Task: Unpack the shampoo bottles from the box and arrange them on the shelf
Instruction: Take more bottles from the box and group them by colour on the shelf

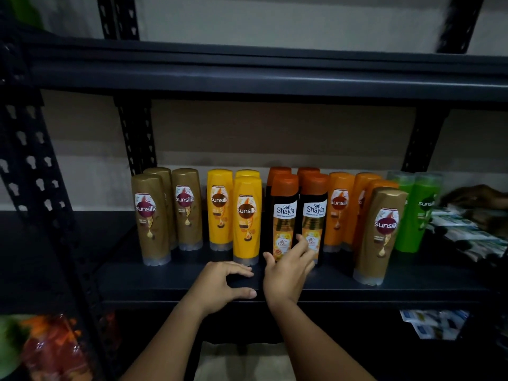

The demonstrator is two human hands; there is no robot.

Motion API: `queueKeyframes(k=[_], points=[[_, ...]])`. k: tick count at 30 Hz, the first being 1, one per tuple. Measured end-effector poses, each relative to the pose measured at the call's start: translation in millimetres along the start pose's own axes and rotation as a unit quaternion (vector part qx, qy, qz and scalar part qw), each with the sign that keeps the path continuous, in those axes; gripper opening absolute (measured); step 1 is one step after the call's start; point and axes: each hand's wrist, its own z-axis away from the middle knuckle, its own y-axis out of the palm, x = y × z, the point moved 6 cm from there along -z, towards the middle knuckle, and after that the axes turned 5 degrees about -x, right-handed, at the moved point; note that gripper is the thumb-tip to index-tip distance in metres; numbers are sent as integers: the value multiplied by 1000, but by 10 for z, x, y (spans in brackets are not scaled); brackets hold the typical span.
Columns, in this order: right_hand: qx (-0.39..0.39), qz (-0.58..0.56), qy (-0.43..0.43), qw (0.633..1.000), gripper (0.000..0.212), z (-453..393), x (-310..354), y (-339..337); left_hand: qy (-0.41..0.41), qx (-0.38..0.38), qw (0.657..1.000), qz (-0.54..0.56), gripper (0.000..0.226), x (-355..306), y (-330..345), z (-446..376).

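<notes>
The front black Safi Shayla bottle (284, 218) stands upright on the dark shelf (170, 279), near its front edge, and serves as the landmark here. The right hand (288, 266) touches its lower part, thumb at the left side of the base and fingers spread toward the twin black bottle (313, 215) touching it on the right; whether the fingers truly close round either one cannot be told. Just left of the landmark the left hand (224, 281) rests on the shelf board, fingers loosely curved and holding nothing.

These bottles look like smooth, stiff plastic, probably moderately heavy if full, tall and narrow on a small cap base, so likely to tip and knock neighbours. A grip round the waist, at the label, seems safest.

Left of the landmark stand yellow bottles (247, 218), then brown ones (151, 218). To its right, orange bottles (339, 210), a lone brown bottle (380, 235) set furthest forward, then green bottles (415, 210) and sachet packs (467, 232). Free board lies far left of the landmark and along the front lip; the shelf above limits lifting
</notes>
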Motion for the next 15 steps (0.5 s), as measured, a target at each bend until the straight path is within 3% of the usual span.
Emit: queueKeyframes(k=[8, 15], points=[[1, -9, 7, 1000, 78, -9, -17, 12, -2, 2, 1000, -1, 49, -3, 8, -11], [-63, -82, -20, 994, 57, -243, -226, -297, -12, 11, 1000, -1, 47, 8, 3, -5]])
